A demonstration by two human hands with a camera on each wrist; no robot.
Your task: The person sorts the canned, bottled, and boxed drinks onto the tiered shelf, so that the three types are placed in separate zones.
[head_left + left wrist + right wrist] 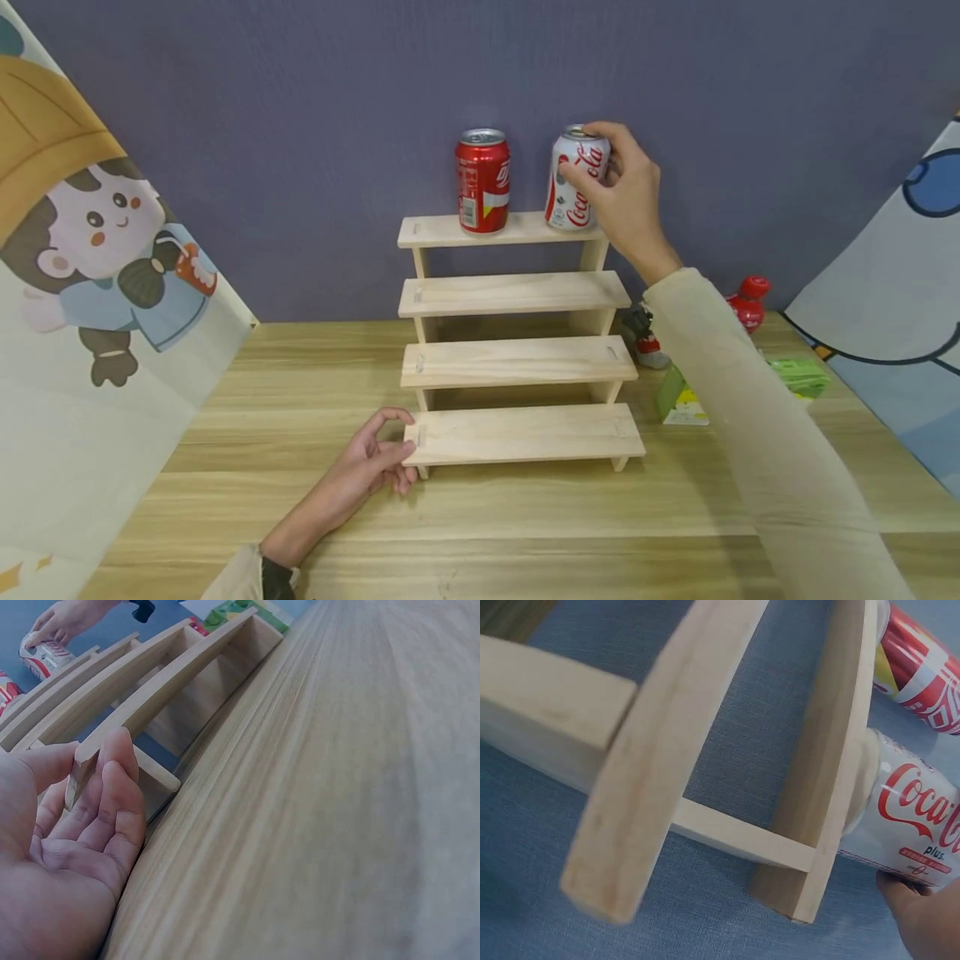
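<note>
A four-tier wooden step shelf (pixel 525 435) stands against the dark wall. My left hand (pixel 363 462) grips the left end of its lowest board, thumb above and fingers below, as the left wrist view shows. Up at the right end of the top board, my right hand (pixel 628 200) holds a white Coca-Cola can (pixel 564 200) between thumb and fingers. That can leans slightly, its base at the board; the right wrist view shows its "plus" lettering (pixel 934 853). A red soda can (pixel 480 179) stands upright on the same board, left of the white one, with a gap between them.
Right of the shelf, partly behind my right sleeve, are a red-capped bottle (pixel 752 289), a green-and-yellow box (pixel 681 400), a green packet (pixel 798 377) and a small dark-and-red object (pixel 647 337). Cartoon-printed panels (pixel 112 250) flank the wooden table (pixel 300 400).
</note>
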